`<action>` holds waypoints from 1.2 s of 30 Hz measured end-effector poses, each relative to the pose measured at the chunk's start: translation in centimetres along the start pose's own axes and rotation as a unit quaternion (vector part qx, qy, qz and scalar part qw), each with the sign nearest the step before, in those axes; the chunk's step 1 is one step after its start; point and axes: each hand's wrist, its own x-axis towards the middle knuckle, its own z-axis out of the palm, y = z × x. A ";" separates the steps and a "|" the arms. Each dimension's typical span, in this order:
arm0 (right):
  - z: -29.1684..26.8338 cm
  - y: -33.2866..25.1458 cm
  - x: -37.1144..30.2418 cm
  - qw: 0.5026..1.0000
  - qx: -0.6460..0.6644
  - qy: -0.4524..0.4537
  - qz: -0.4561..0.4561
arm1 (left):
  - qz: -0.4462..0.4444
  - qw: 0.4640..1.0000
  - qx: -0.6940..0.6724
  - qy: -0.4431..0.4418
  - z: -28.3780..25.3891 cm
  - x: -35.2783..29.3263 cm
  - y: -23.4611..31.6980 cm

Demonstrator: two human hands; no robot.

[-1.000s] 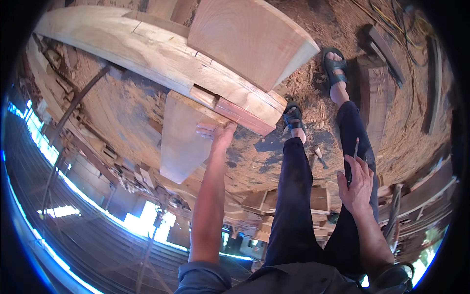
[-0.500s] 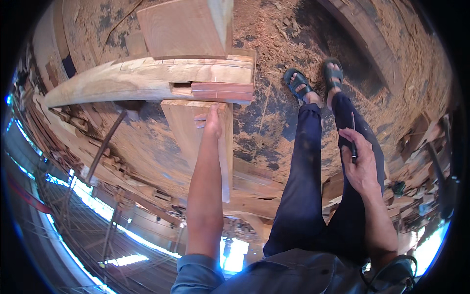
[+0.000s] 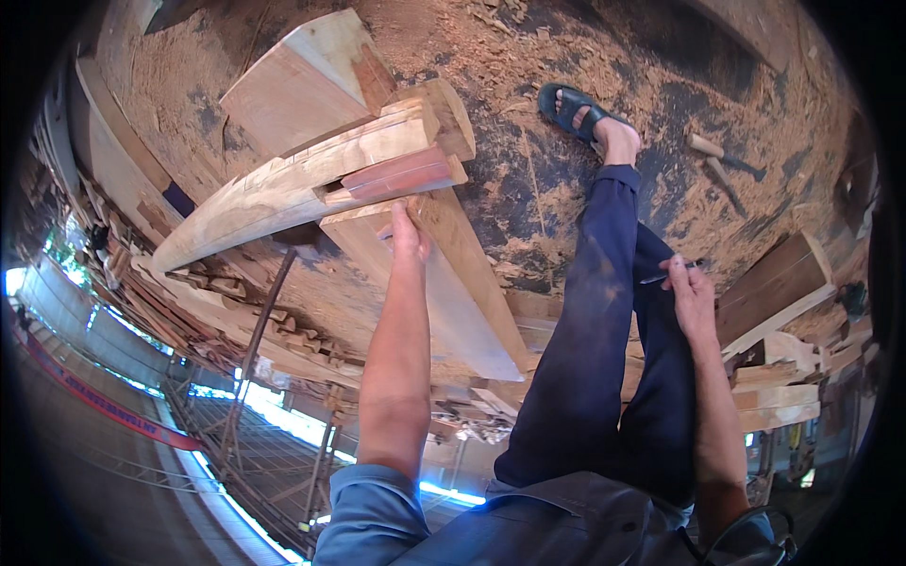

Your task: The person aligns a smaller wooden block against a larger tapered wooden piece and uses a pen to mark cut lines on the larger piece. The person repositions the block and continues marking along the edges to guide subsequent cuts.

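My left hand (image 3: 408,236) is on the near wooden block (image 3: 477,283), closed over its upper end just below the curved beam; its fingers are partly hidden. The long, pale curved beam (image 3: 274,193) tapers to the far left. A reddish wood strip (image 3: 396,176) lies along its right end, beside a dark notch. My right hand (image 3: 694,297) is beside my right leg, away from the wood, its fingers closed on a thin dark pen (image 3: 653,279).
Another big block (image 3: 307,85) stands against the beam's far side. Wooden-handled tools (image 3: 705,144) lie on the chip-strewn floor (image 3: 528,189) to the right. A brown timber (image 3: 774,283) is beyond my right hand. A dark pole (image 3: 269,311) leans on the left.
The view has turned, so the beam and blocks now appear slanted. My right leg has shifted back and its foot is hidden. The pen has tipped from upright to sideways in my right hand.
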 end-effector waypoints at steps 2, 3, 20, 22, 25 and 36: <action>2.5 2.8 -0.1 0.999 0.047 -0.005 0.007 | 0.020 1.000 0.003 -0.010 0.2 -0.2 -0.2; 3.6 4.1 0.0 0.998 0.062 0.018 0.017 | 0.023 1.000 0.004 -0.016 0.2 -0.3 -0.2; 16.2 16.9 -4.8 0.891 0.393 -0.107 0.199 | 0.001 0.991 0.134 -0.023 0.9 1.0 2.0; 17.6 16.9 -5.5 0.877 0.409 -0.121 0.221 | 0.004 0.987 0.149 -0.057 0.9 0.7 2.2; 19.2 16.7 -5.8 0.861 0.470 -0.093 0.173 | 0.004 0.983 0.178 -0.044 1.4 0.7 2.2; 20.3 17.7 -7.6 0.794 0.586 -0.088 0.137 | 0.002 0.975 0.220 -0.016 1.4 0.5 3.6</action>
